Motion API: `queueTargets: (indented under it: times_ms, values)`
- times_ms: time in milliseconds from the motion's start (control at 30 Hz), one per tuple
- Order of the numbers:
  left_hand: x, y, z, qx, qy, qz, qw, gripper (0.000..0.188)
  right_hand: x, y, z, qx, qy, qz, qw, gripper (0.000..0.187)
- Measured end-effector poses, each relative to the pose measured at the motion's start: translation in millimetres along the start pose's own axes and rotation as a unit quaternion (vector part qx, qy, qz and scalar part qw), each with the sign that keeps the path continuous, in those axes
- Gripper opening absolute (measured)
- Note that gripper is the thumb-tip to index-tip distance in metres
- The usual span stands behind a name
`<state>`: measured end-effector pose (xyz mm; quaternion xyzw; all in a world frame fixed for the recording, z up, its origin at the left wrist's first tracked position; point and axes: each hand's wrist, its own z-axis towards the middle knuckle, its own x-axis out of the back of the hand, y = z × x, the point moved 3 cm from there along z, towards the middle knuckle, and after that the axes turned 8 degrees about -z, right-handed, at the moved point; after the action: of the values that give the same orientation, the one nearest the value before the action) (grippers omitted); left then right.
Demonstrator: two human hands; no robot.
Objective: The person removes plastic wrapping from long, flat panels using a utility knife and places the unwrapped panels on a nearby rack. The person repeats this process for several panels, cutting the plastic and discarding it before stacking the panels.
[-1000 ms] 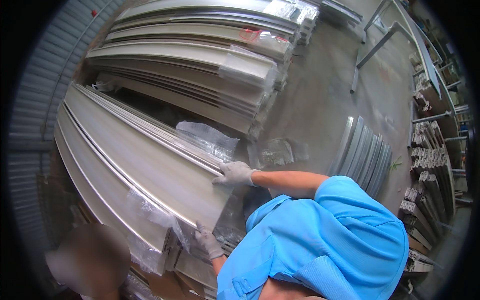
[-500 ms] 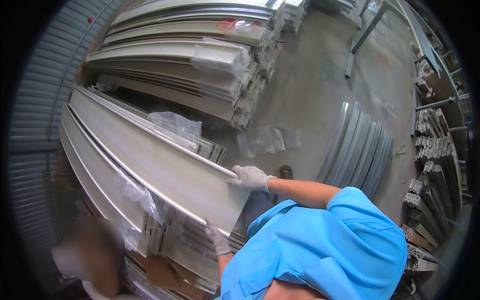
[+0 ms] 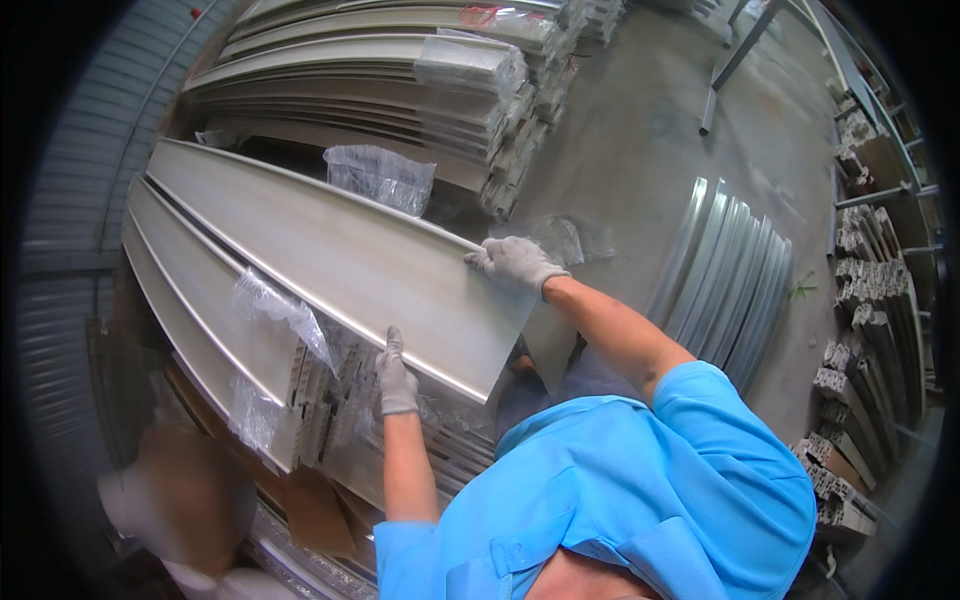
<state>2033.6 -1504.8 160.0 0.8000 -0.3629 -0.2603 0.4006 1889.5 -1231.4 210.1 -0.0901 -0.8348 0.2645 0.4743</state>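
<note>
A long, wide metal panel (image 3: 330, 255) with raised edges slants from the far left toward my body. My right hand (image 3: 515, 263), in a pale work glove, grips its far edge near the close end. On the near edge, my left hand (image 3: 396, 380), gloved too, has its thumb lying along the rim, while the other fingers are hidden below. Both hands hold the panel above other stacked metal profiles. Similar panels (image 3: 215, 320) lie beside it at the left, with clear plastic film (image 3: 285, 315) around their ends.
Bundled metal profiles (image 3: 340, 115) are stacked beyond the panel. Grey metal channels (image 3: 720, 270) lie on the floor at the right, and a rack of profiles (image 3: 870, 300) stands farther right. Another person (image 3: 190, 510) is at the lower left. Plastic film (image 3: 380, 178) lies behind the panel.
The panel's close end has risen and shifted away from my body, covering more of the profiles behind it. Both hands have moved with it, and my left forearm now shows more fully.
</note>
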Motion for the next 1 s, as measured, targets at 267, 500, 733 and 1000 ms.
queueTargets:
  times_ms: [267,500,733,1000]
  values:
    - [-26.8,-40.8,-60.9,0.065,-0.003,0.011,0.998,0.047,-0.4,53.8,-54.3,0.001,0.017,0.024,1.000,0.056]
    - [-73.1,-132.5,-180.1,0.307,-0.073,0.055,0.947,0.053,18.0,171.2,-174.1,0.020,0.032,0.051,0.998,0.034]
    - [-70.6,-10.3,-51.3,0.118,-0.122,-0.096,0.981,0.080,30.2,258.5,-294.4,-0.079,0.014,0.068,0.995,0.034]
    - [-45.3,-32.6,-33.5,0.097,-0.047,-0.079,0.991,0.068,18.9,264.1,-302.2,-0.177,-0.033,0.100,0.979,0.043]
